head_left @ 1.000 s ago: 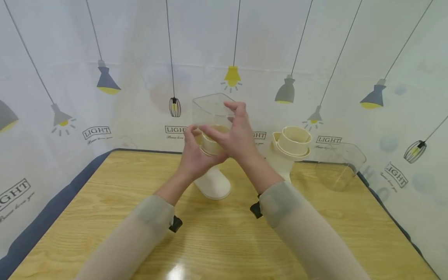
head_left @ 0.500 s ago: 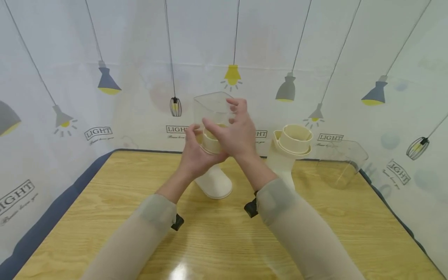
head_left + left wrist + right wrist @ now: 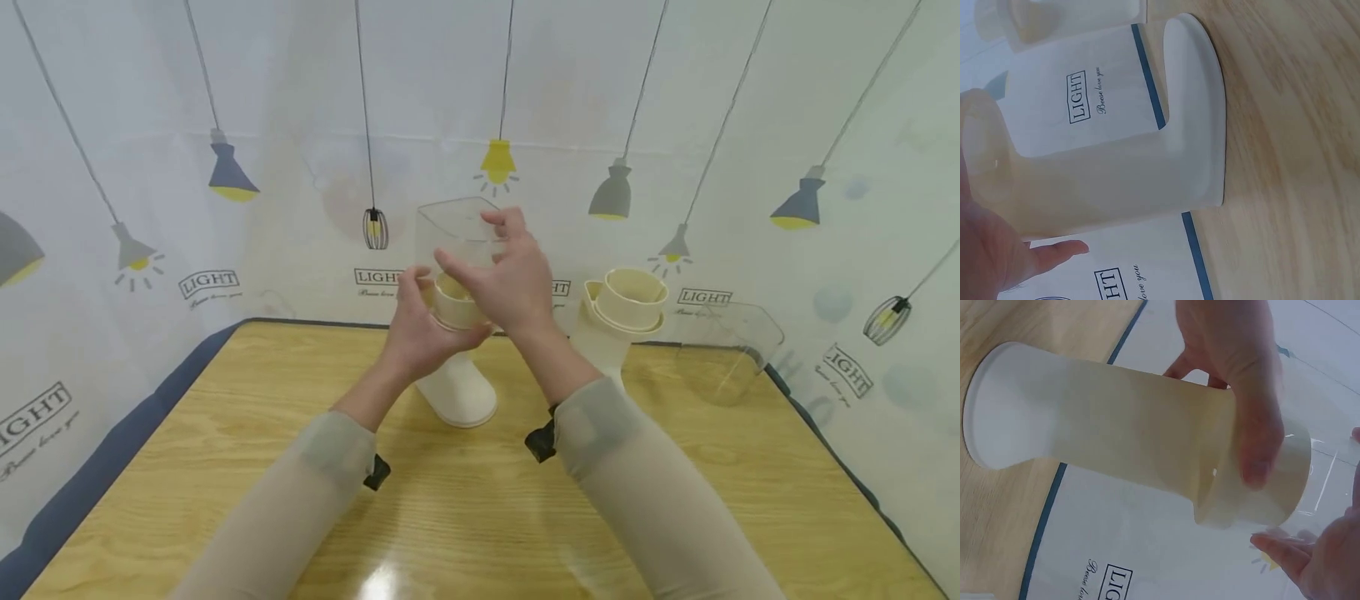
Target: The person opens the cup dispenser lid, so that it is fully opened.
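Observation:
A cream plastic stand (image 3: 456, 396) with a rounded foot stands upright on the table, its round collar (image 3: 453, 310) at the top. My left hand (image 3: 420, 329) grips the stand around the collar; in the right wrist view its thumb lies across the collar's side. Directly above the collar is a clear plastic container (image 3: 450, 229). My right hand (image 3: 517, 279) holds this container from the right, thumb in front and fingers curved at its side. The container's lower end meets or nearly meets the collar; whether it is seated cannot be told. In the left wrist view, the stand (image 3: 1110, 181) fills the middle.
To the right stands a second cream stand (image 3: 603, 350) with a similar round collar. Beside it, near the back right edge, is another clear container (image 3: 723, 362). A lamp-printed curtain (image 3: 300, 167) hangs behind the wooden table (image 3: 442, 508).
The right hand shifts slightly on the clear container, its thumb lifting a little from the collar. The left hand, stand and other items stay about where they were.

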Demonstrator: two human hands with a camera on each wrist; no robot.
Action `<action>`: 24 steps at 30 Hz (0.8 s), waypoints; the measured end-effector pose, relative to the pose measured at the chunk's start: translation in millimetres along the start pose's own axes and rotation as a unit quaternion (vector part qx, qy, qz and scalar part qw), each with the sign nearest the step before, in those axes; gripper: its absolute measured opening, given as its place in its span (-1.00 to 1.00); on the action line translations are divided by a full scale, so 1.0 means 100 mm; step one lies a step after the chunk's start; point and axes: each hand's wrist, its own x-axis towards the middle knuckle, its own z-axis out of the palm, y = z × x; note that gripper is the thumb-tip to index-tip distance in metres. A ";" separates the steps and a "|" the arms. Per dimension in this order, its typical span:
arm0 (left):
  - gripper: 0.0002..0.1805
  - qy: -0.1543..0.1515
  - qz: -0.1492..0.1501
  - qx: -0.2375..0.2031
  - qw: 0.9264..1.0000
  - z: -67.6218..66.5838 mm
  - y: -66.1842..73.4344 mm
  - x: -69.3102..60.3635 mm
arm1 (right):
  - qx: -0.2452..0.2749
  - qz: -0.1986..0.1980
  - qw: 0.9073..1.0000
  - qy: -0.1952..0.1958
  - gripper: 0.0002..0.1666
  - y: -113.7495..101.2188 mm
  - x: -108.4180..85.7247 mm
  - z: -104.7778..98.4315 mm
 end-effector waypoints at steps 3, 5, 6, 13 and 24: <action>0.36 -0.002 -0.004 0.004 1.000 -0.02 0.00 0.00 | 0.000 0.007 1.000 -0.009 -0.11 -0.02 0.00 -0.01; 0.37 -0.005 -0.005 0.004 1.000 -0.02 0.00 0.00 | -0.018 -0.004 1.000 -0.012 -0.11 -0.03 -0.01 -0.01; 0.37 -0.007 -0.006 0.002 1.000 -0.02 0.00 0.00 | -0.027 -0.010 1.000 -0.011 -0.11 -0.04 -0.01 -0.02; 0.40 -0.006 -0.016 -0.001 1.000 0.00 -0.01 -0.02 | -0.010 0.010 1.000 -0.019 -0.13 -0.05 -0.01 -0.06; 0.42 -0.013 -0.012 0.007 1.000 0.01 0.01 0.02 | -0.023 0.014 1.000 -0.017 -0.13 -0.08 -0.01 -0.13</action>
